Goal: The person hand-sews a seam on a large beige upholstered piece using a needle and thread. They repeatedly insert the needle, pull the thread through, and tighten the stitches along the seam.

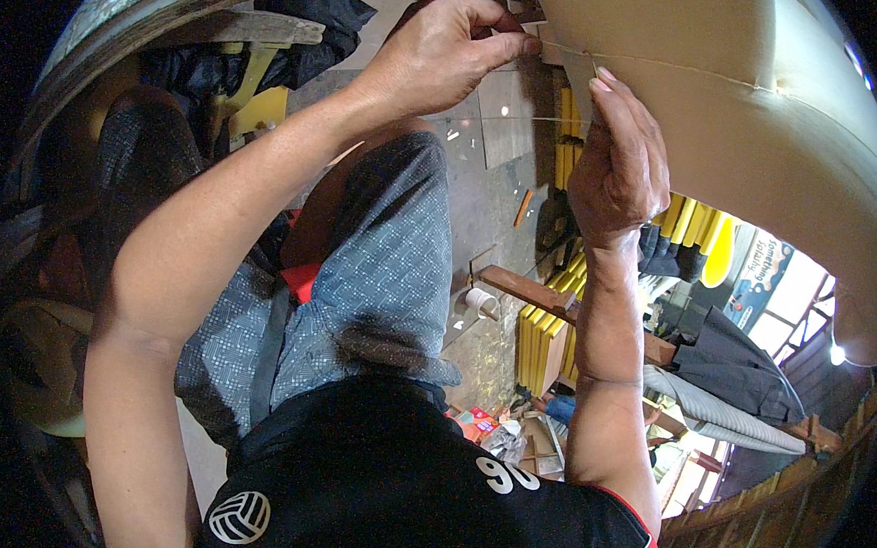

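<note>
A large cream covered piece (pixel 714 139) fills the upper right, with a seam along its surface. At the upper middle, my left hand (pixel 446 57) is closed in a pinch on a pale thread (pixel 562 48) that runs to the seam. My right hand (pixel 621 155) is beside the seam at the piece's left edge, fingers pressed together. Something thin stands at its fingertips; I cannot tell whether it is a needle or thread. Another length of thread stretches across toward the right hand, lower down.
Yellow-edged boards (pixel 542 345) are stacked below my right forearm, near a wooden bar (pixel 525 289). A white cup (pixel 481 302) lies on the floor beside my knee. A lit bulb (pixel 837 355) hangs at right. Dark cloth (pixel 302 37) lies at upper left.
</note>
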Tool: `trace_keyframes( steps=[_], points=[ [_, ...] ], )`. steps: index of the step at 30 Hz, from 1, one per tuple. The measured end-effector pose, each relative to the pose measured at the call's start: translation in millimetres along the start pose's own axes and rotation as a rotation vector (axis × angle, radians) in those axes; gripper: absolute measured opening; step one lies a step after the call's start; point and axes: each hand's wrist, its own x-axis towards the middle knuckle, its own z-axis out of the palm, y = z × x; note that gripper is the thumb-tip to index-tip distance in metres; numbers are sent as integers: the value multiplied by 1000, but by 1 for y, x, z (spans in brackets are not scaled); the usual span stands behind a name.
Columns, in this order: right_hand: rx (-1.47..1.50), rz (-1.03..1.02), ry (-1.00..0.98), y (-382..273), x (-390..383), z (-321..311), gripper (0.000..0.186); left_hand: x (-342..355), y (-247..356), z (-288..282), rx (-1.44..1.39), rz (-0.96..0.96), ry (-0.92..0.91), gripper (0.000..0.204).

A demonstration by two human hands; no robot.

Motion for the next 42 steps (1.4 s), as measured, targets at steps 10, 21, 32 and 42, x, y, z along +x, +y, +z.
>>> trace_keyframes(
  steps=[10,21,32,42],
  points=[
    [-40,19,22,-4,0,2,20,-3,7,-2,47,61,-41,28],
    [-77,6,-16,-1,-4,7,24,-27,9,15,-18,73,-111,33],
    [-72,4,22,-1,-8,9,26,-22,19,5,130,34,-20,30],
    [-64,-5,2,1,-12,8,26,-16,9,4,120,86,-26,29]
  ],
)
